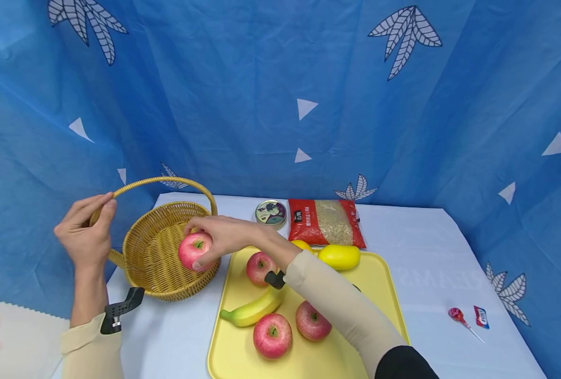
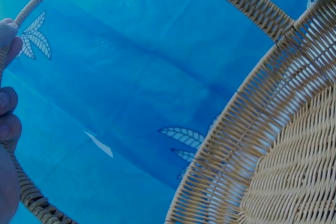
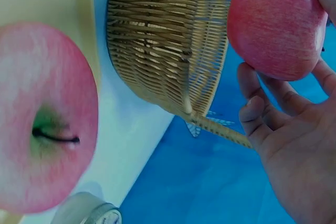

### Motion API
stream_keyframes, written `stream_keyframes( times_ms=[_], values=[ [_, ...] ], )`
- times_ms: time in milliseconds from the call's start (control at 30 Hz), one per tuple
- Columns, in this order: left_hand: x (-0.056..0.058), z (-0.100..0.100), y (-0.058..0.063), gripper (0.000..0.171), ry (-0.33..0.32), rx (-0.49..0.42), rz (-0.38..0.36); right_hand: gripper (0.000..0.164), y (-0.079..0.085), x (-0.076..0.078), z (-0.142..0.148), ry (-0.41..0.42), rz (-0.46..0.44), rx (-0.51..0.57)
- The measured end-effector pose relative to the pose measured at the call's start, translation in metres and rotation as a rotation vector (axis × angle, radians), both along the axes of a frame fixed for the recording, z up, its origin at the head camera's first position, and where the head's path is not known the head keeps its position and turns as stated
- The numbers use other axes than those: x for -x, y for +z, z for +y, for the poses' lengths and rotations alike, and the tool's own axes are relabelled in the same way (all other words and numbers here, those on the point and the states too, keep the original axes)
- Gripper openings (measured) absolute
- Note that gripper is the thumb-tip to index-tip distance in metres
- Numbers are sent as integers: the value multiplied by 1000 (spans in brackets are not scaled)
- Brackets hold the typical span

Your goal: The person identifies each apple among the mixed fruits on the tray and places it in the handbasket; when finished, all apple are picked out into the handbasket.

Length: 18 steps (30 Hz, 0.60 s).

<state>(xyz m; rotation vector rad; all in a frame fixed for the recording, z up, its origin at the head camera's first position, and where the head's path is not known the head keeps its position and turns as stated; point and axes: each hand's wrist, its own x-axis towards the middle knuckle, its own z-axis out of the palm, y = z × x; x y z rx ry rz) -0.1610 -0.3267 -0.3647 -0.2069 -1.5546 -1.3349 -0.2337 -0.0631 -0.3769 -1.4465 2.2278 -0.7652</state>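
My left hand (image 1: 87, 226) grips the handle of a round wicker basket (image 1: 159, 284), its fingers curled round the woven arch. In the left wrist view the same hand (image 2: 8, 108) shows only at the edge, beside the basket's weave (image 2: 294, 166). My right hand (image 1: 228, 237) holds a red apple (image 1: 194, 248) above the basket's right side, thumb on one side and fingers on the other. The right wrist view shows that apple (image 3: 278, 24) in the fingers of the right hand (image 3: 299, 124). No fruit shows in the visible part of the basket's floor.
A yellow tray (image 1: 223, 347) carries several apples (image 1: 272, 336), a banana (image 1: 252, 311) and a yellow mango-like fruit (image 1: 339, 257), partly under my right forearm. Behind it are a round tin (image 1: 271, 212) and a red bag of grain (image 1: 326, 222). A lollipop (image 1: 458, 316) lies at the right.
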Motion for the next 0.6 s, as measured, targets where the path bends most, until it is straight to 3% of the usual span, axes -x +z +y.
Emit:
stream_keyframes(
  times_ms=[267,600],
  values=[
    [-1,1,-1,14,20,10,-21,65,-13,2,-14,12,13,-8],
    [-1,0,-1,14,16,5,-25,60,-32,7,-32,-17,-39,-55]
  ],
)
